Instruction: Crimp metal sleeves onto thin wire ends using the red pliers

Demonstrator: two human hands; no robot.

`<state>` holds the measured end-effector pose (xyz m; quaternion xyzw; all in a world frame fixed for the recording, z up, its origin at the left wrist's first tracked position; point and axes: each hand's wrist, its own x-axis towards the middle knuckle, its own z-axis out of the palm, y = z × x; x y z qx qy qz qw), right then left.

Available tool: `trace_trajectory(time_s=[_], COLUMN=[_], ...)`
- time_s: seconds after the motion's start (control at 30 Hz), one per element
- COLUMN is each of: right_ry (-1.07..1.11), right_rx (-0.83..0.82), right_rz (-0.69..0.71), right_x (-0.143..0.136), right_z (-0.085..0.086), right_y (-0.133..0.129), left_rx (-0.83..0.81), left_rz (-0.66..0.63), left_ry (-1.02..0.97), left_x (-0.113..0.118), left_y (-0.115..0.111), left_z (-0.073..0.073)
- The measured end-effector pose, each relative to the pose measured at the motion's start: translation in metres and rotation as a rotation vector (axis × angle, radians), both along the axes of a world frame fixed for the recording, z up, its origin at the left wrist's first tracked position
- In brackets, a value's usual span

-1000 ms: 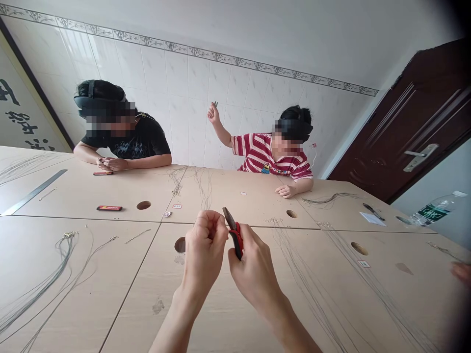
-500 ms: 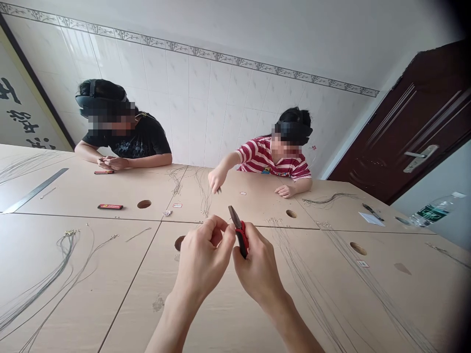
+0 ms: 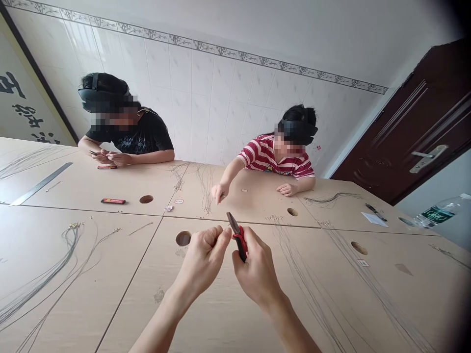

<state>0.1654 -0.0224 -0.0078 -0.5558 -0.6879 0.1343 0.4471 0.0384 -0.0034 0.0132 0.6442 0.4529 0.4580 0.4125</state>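
Above the middle of the table, my right hand (image 3: 257, 262) is closed around red-and-black handled pliers (image 3: 241, 242), their dark jaws pointing up and away from me. My left hand (image 3: 206, 250) is just left of the pliers, thumb pressed against curled fingers. A tiny dark thread-like tip shows near its thumb, but what the fingers pinch is too small to make out. Thin grey wires (image 3: 300, 264) lie on the table right of my hands. Another wire bundle (image 3: 68, 255) with small brass-coloured ends lies to the left.
Two people sit across the table; one person's hand (image 3: 221, 191) reaches over wires. The tabletop (image 3: 191, 314) has round holes, including one (image 3: 183, 239) beside my left hand. A steel ruler (image 3: 42, 184), a red-and-black box (image 3: 113, 201) and a plastic bottle (image 3: 437, 213) are farther off.
My left hand has drawn slightly down and left from the pliers' jaws, its fingers curled tighter. My right hand still grips the pliers. The left co-worker's hands have risen a little.
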Motion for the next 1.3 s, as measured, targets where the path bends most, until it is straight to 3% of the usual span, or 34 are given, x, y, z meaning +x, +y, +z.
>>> trace_trajectory(time_s=[0.33, 0.77, 1.1, 1.3], right_ry=[-0.001, 0.004, 0.043, 0.062], right_rx=[0.051, 0.062, 0.046, 0.069], right_rz=[0.010, 0.012, 0.043, 0.080], right_x=[-0.001, -0.001, -0.001, 0.002], right_z=[-0.005, -0.006, -0.008, -0.008], right_y=[-0.002, 0.000, 0.002, 0.002], left_rx=[0.036, 0.108, 0.151, -0.012], left_rz=[-0.072, -0.086, -0.064, -0.053], left_ry=[-0.174, -0.235, -0.176, 0.112], left_x=[-0.004, -0.007, -0.010, -0.015], left_y=[-0.004, -0.005, -0.007, 0.003], left_z=[-0.010, -0.023, -0.019, -0.014])
